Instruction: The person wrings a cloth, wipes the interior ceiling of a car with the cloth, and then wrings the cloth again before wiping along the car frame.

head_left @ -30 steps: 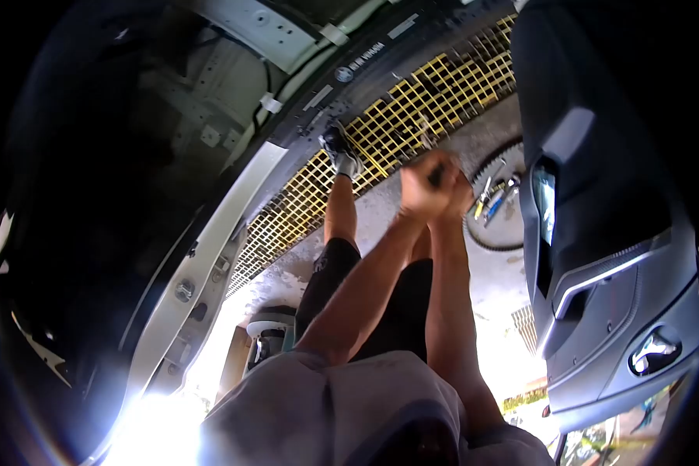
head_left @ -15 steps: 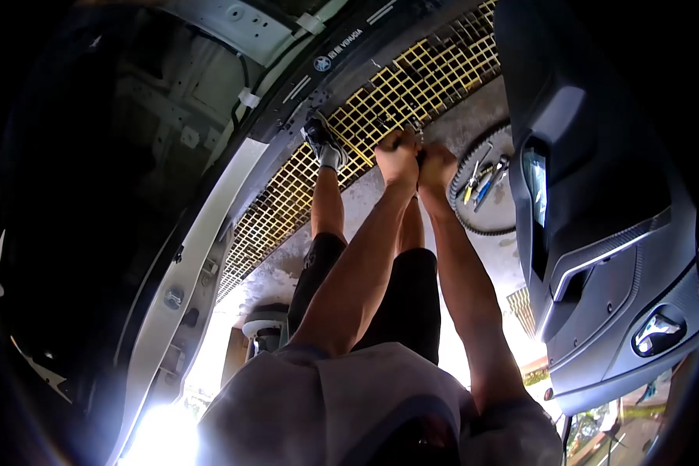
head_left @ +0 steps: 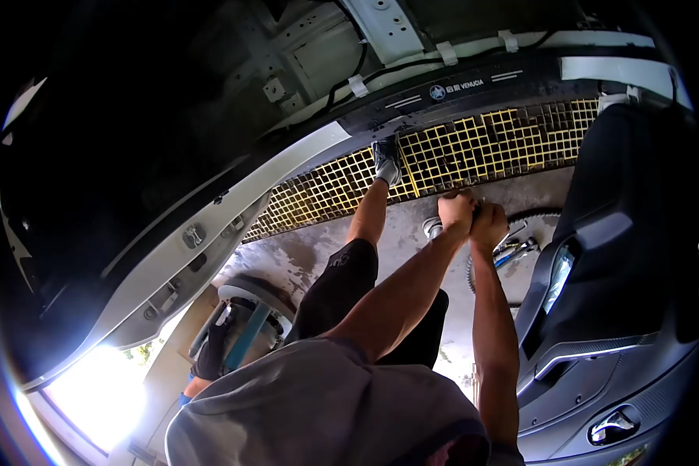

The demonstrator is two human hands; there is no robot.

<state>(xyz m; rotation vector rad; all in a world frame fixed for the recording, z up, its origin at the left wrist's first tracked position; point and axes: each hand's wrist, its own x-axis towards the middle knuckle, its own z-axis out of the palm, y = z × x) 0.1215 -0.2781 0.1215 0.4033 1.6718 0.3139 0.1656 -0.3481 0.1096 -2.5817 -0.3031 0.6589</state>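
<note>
My left hand [head_left: 457, 210] and my right hand [head_left: 489, 225] are close together, out in front of me above the concrete floor, at the edge of a yellow floor grating [head_left: 512, 144]. Both are closed with fingers curled. Whatever lies between or inside them is too small and dark to make out. Just right of my right hand, several hand tools [head_left: 512, 253], some with blue handles, lie on the floor within a dark ribbed hose [head_left: 467, 272] that curves round them.
Along the top runs a car's door sill [head_left: 505, 85] marked VENUCIA, beside its bare metal interior floor [head_left: 318, 70]. An open car door [head_left: 629, 256] stands on the right. A round grey machine with a blue band [head_left: 248, 326] is at lower left. My shoes [head_left: 387, 159] straddle the grating's edge.
My view has turned, so the sill now lies more level and the round machine shows more. My hands stay together and closed. The small metal piece seen beyond them earlier no longer shows.
</note>
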